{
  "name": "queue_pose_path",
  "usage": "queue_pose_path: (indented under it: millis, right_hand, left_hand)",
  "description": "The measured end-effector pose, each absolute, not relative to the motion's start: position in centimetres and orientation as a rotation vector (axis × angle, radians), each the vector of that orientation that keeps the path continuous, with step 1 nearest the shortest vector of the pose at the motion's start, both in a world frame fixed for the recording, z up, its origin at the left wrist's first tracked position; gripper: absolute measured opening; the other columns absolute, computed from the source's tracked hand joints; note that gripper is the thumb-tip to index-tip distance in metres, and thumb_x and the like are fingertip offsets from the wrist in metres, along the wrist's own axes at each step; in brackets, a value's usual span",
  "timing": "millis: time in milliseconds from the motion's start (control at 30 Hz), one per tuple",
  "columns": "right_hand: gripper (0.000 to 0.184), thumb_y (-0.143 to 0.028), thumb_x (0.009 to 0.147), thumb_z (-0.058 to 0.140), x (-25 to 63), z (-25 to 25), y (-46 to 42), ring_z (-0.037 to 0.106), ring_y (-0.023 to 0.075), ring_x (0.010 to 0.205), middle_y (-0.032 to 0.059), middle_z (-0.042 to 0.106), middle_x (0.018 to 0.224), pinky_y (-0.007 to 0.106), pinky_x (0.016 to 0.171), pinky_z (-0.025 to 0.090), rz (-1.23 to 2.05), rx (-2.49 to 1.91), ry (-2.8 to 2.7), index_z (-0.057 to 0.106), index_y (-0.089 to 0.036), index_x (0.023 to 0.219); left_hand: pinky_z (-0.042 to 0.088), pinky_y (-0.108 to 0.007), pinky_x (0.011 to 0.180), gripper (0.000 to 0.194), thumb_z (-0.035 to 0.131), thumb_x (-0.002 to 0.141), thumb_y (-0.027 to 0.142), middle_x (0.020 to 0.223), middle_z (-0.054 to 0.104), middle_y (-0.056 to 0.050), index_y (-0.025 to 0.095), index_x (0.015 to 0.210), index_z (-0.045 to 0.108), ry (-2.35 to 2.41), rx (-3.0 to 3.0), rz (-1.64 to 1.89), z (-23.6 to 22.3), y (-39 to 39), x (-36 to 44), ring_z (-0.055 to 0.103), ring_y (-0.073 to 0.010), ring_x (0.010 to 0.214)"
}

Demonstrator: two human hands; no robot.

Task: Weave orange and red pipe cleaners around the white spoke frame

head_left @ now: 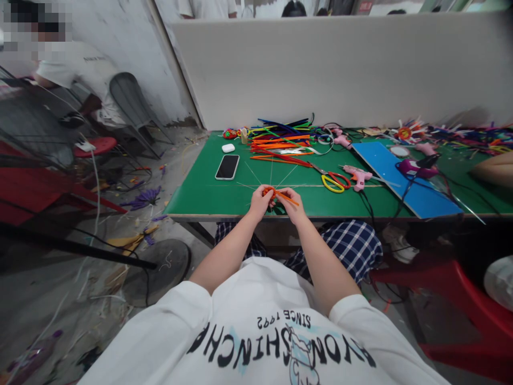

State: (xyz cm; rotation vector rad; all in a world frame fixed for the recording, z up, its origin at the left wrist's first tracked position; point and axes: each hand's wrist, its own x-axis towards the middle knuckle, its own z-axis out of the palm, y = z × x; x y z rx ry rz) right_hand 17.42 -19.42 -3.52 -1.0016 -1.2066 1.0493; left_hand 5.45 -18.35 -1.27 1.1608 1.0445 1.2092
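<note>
Close to the table's front edge, my left hand (261,202) pinches a small orange woven piece (271,192) with thin pale wires fanning out of it. My right hand (293,205) is closed at the piece's right side on an orange pipe cleaner (289,199), whose free end sticks out to the right. Both hands nearly meet, and fingers partly cover the piece. Beyond them lies a bundle of orange pipe cleaners (280,143), with darker and green ones behind. Scissors (335,182) with yellow and red handles rest to the right of my hands.
On the green table (192,184) are a phone (227,167), a white case (228,148), a pink glue gun (358,176) and a blue board (404,179) bearing a purple glue gun (419,167). Another person's arm (495,171) rests at right. A white partition (340,69) stands behind.
</note>
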Motion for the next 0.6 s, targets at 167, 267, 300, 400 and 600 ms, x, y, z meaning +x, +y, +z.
queue_pose_path:
  millis: [167, 267, 300, 400, 600]
  right_hand:
    - [0.027, -0.039, 0.066, 0.066, 17.49, -3.64, -19.32, 0.059, 0.0152, 0.072, 0.0021, 0.064, 0.080, 0.030, 0.069, 0.047, 1.047, -1.001, -1.223, 0.063, -0.018, 0.082]
    - [0.026, -0.039, 0.067, 0.065, 17.47, -3.66, -19.29, 0.058, 0.0150, 0.072, 0.0018, 0.064, 0.080, 0.029, 0.069, 0.047, 1.039, -1.005, -1.228, 0.062, -0.019, 0.083]
    - [0.026, -0.040, 0.067, 0.064, 17.44, -3.66, -19.27, 0.058, 0.0149, 0.072, 0.0016, 0.063, 0.080, 0.029, 0.069, 0.047, 1.035, -1.009, -1.229, 0.062, -0.019, 0.084]
    - [0.025, -0.039, 0.068, 0.064, 17.34, -3.66, -19.24, 0.058, 0.0146, 0.072, 0.0012, 0.062, 0.079, 0.029, 0.069, 0.047, 1.020, -1.023, -1.226, 0.062, -0.020, 0.083]
    - [0.025, -0.041, 0.068, 0.062, 17.22, -3.50, -19.28, 0.057, 0.0146, 0.071, 0.0014, 0.061, 0.078, 0.029, 0.067, 0.047, 0.990, -1.055, -1.230, 0.061, -0.019, 0.081]
  left_hand:
    - [0.038, -0.017, 0.038, 0.007, 0.049, 0.077, 0.016, 0.057, 0.055, 0.005, 0.016, 0.084, 0.049, 1.034, 1.163, 1.198, -1.19, -18.41, 5.41, 0.048, -0.0055, 0.038]
    - [0.038, -0.017, 0.038, 0.006, 0.049, 0.077, 0.016, 0.056, 0.054, 0.005, 0.016, 0.083, 0.049, 1.034, 1.166, 1.194, -1.09, -18.44, 5.41, 0.049, -0.0056, 0.038]
    - [0.038, -0.017, 0.038, 0.006, 0.049, 0.077, 0.016, 0.057, 0.054, 0.005, 0.016, 0.083, 0.049, 1.034, 1.167, 1.194, -1.07, -18.45, 5.41, 0.049, -0.0056, 0.038]
    - [0.039, -0.017, 0.038, 0.006, 0.049, 0.077, 0.016, 0.058, 0.054, 0.005, 0.016, 0.084, 0.048, 1.035, 1.166, 1.195, -1.05, -18.49, 5.43, 0.049, -0.0054, 0.038]
    - [0.039, -0.017, 0.038, 0.007, 0.049, 0.077, 0.016, 0.057, 0.053, 0.006, 0.016, 0.084, 0.048, 1.041, 1.164, 1.194, -1.05, -18.53, 5.46, 0.049, -0.0052, 0.038]
